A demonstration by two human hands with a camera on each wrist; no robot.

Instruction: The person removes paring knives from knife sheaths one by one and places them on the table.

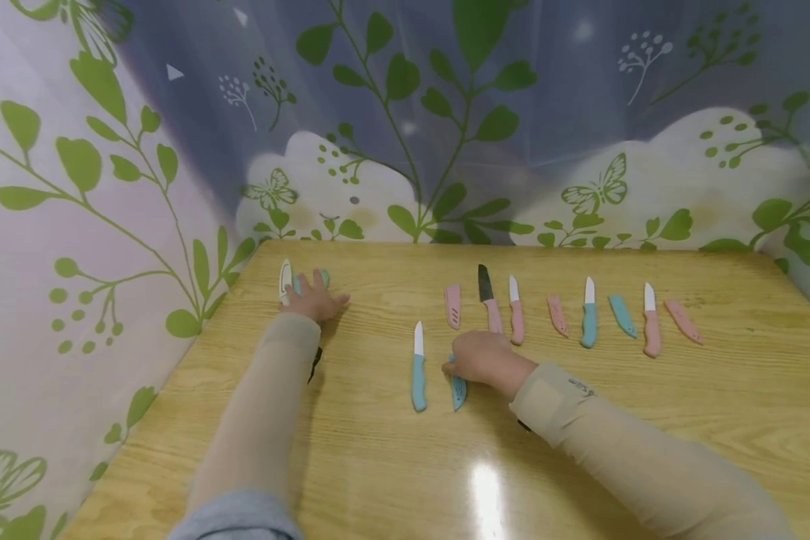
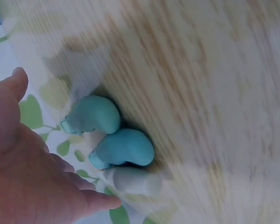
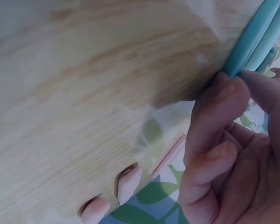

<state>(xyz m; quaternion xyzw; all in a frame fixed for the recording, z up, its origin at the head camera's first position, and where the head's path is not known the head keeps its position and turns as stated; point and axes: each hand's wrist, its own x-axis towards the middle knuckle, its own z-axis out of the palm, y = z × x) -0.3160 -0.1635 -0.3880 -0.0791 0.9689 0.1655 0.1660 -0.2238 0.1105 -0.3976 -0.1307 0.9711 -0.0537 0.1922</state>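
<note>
My right hand (image 1: 482, 356) pinches a blue knife sheath (image 1: 459, 391) between thumb and fingertip; the upper part of the sheath is hidden under the hand. Left of it lies a white-bladed knife with a blue handle (image 1: 418, 379). At the far left of the table, my left hand (image 1: 313, 301) reaches with spread fingers over a close group of things. In the left wrist view these show rounded ends: a green one (image 2: 95, 114), a teal one (image 2: 128, 147) and a white one (image 2: 137, 181). That hand holds none of them.
Along the back right lie a pink sheath (image 1: 453, 306), a dark-bladed knife (image 1: 486, 285), a pink-handled knife (image 1: 517, 319), a blue-handled knife (image 1: 589, 315) and another pink knife (image 1: 651, 330), with more sheaths between. A patterned curtain (image 1: 391, 150) hangs behind the wooden table (image 1: 364, 465).
</note>
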